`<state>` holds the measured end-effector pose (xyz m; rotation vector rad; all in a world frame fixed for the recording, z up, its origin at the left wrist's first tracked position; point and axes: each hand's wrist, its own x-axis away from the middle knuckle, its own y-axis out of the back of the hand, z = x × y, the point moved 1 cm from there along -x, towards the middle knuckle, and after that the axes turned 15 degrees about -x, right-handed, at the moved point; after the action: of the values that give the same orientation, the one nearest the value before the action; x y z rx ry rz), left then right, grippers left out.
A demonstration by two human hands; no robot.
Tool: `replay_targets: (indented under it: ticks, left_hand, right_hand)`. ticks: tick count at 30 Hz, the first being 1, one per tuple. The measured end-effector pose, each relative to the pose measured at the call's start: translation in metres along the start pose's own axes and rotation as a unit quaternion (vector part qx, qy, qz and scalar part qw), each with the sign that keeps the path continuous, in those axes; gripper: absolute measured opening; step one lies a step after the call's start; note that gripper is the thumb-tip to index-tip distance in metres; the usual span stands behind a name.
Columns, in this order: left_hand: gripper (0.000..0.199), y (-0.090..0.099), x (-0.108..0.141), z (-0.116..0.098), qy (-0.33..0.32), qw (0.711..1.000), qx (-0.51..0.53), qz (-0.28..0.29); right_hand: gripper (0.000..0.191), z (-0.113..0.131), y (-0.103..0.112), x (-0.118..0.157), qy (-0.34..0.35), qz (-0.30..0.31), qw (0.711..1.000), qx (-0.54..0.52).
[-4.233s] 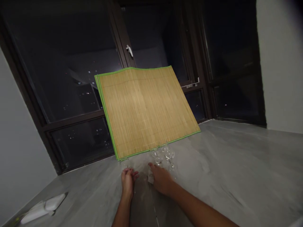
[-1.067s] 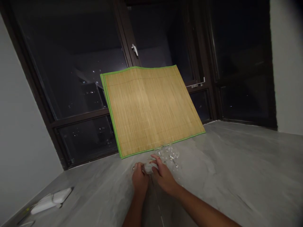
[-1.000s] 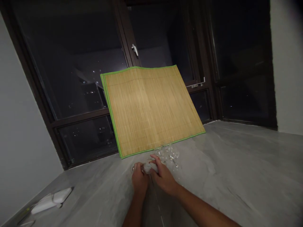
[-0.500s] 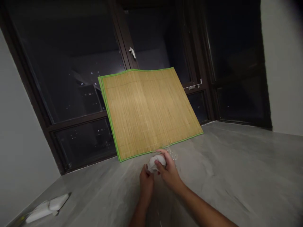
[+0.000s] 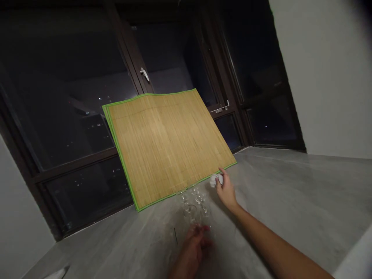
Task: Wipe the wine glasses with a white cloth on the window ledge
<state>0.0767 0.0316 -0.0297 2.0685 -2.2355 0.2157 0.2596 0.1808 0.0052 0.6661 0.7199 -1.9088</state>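
My right hand [image 5: 227, 191] is closed round a crumpled white wad [image 5: 216, 180], held just off the lower right edge of the bamboo mat. Lower and to the left, my left hand [image 5: 194, 244] is at the near side of several clear glasses [image 5: 190, 211] that stand close together on the grey surface. Its fingers are blurred, and whether they grip a glass cannot be made out. Behind the glasses the bamboo mat [image 5: 171, 143] with green edging leans upright against the window.
The grey marbled surface [image 5: 279, 193] runs up to dark window frames with a white handle [image 5: 144, 74]. Part of a white object [image 5: 56, 274] shows at the bottom left. A thin dark green thing [image 5: 175, 235] lies left of my left hand.
My hands have moved apart. The right has carried the white wad to the right, while the left has let go of it and moved down beside the glasses. The view has shifted.
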Motion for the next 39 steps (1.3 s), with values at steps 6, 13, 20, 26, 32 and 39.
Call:
replay_targets:
  ticks: [6,13,20,26,32,39]
  left_hand:
    - [0.064,0.006,-0.008,0.008,0.004,0.999,-0.036,-0.021]
    - [0.069,0.021,-0.010,0.003,-0.028,0.950,-0.290,-0.116]
    - [0.035,0.037,0.000,-0.018,-0.201,0.782,-0.570,-0.152]
    - [0.044,0.037,0.002,-0.018,-0.196,0.772,-0.594,-0.114]
    - [0.049,0.041,0.002,-0.016,-0.204,0.744,-0.626,-0.117]
    - [0.045,0.040,-0.002,-0.014,-0.219,0.711,-0.663,-0.090]
  right_hand:
    - [0.049,-0.032,-0.007,0.015,-0.058,0.081,0.990,0.096]
    - [0.048,-0.036,-0.006,0.017,-0.106,0.089,0.979,0.147]
    - [0.045,-0.030,-0.008,0.017,-0.109,0.114,0.977,0.142]
    - [0.046,-0.025,-0.008,0.016,-0.121,0.130,0.970,0.165]
    - [0.051,-0.024,-0.009,0.016,-0.122,0.142,0.967,0.171]
    - [0.053,-0.021,-0.009,0.015,-0.126,0.157,0.963,0.178]
